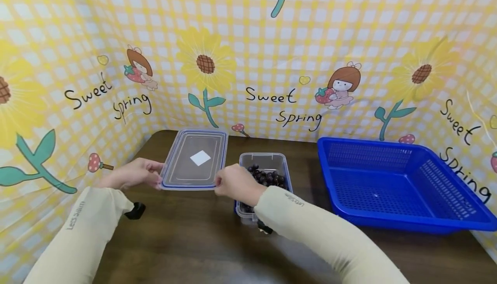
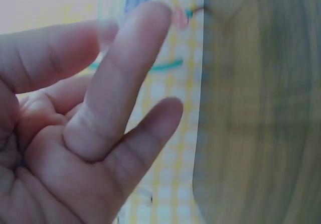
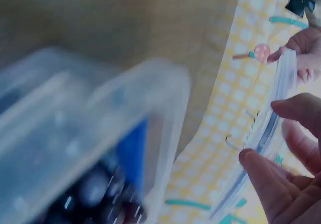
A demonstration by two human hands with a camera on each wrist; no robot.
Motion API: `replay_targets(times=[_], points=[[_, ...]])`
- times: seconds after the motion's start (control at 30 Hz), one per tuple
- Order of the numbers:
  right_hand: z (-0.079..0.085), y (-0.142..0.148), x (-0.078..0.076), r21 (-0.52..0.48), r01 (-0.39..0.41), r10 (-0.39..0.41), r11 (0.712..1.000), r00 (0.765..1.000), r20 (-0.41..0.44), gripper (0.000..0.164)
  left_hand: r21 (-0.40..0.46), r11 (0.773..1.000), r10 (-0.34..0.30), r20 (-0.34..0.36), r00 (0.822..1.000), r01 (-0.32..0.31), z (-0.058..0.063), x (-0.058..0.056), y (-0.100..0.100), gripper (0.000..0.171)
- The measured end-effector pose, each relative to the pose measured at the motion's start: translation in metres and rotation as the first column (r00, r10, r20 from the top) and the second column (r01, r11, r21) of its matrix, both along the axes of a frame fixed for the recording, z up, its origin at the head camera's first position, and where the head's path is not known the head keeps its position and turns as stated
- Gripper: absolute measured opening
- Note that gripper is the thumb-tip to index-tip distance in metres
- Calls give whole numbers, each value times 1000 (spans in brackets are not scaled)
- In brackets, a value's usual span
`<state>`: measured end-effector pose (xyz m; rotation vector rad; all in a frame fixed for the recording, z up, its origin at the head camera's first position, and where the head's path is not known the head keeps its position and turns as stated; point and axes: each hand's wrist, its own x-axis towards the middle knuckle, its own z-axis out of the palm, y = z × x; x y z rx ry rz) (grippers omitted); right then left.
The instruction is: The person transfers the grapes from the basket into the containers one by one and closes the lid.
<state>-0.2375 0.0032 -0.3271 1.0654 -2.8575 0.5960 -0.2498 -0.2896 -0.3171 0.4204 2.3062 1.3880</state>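
Observation:
A clear plastic lid point(image 1: 182, 163) with a blue seal and a white square label is held above the table, left of a clear plastic box point(image 1: 247, 219). My left hand point(image 1: 136, 173) pinches the lid near its front left corner. At the front right corner, my right hand point(image 1: 237, 184) grips the lid between thumb and fingers, as the right wrist view also shows on the lid's edge point(image 3: 266, 133). Dark round fruits point(image 1: 272, 178), which look like grapes, lie in the uncovered box. My right hand and forearm hide part of the box.
A large blue plastic basket point(image 1: 372, 216) with perforated walls stands at the right on the brown wooden table point(image 1: 174, 241). A yellow checked cloth point(image 1: 264, 59) with printed flowers encloses the table's back and sides.

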Motion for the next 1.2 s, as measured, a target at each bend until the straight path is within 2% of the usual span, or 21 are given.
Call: replay_targets(times=[0.17,0.2,0.27,0.33,0.4,0.47,0.57,0.67,0.83,0.93,1.03,1.13,1.2], points=[[6,36,-5,-12,-22,22,1000,1000,9,3,29,1000,3,-31,1000,-2,1,-1,33,50],[6,44,-6,-8,-37,37,999,999,-15,4,36,999,9,-40,999,-7,2,-2,40,50],[4,62,-10,3,-103,103,995,987,-122,6,60,998,36,-45,998,-33,4,-2,56,50],[0,83,-13,2,-182,176,983,949,-262,8,88,994,69,-45,997,-65,5,-2,73,51],[-4,105,-15,-25,-257,226,966,888,-400,10,124,988,97,-40,994,-92,6,0,90,52],[-7,125,-17,-76,-310,230,948,830,-509,15,156,982,112,-36,993,-105,7,1,106,51],[-9,147,-19,-170,-347,191,922,792,-580,26,202,974,107,-32,994,-98,11,3,124,51],[-9,160,-23,-219,-343,129,914,755,-642,32,218,973,92,-34,995,-82,15,5,136,51],[-10,170,-27,-276,-297,9,914,696,-718,32,206,978,52,-53,997,-40,19,9,148,53],[-12,174,-27,-276,-283,-19,919,666,-746,31,192,981,35,-55,998,-24,21,10,150,48],[-12,175,-26,-275,-290,-28,917,639,-769,27,194,980,47,-50,998,-36,25,10,150,43],[-11,174,-26,-297,-323,-41,899,611,-791,14,258,963,87,-34,996,-75,30,9,150,43],[-9,171,-26,-322,-352,-63,879,584,-809,16,344,932,123,-9,992,-112,33,8,151,43]])
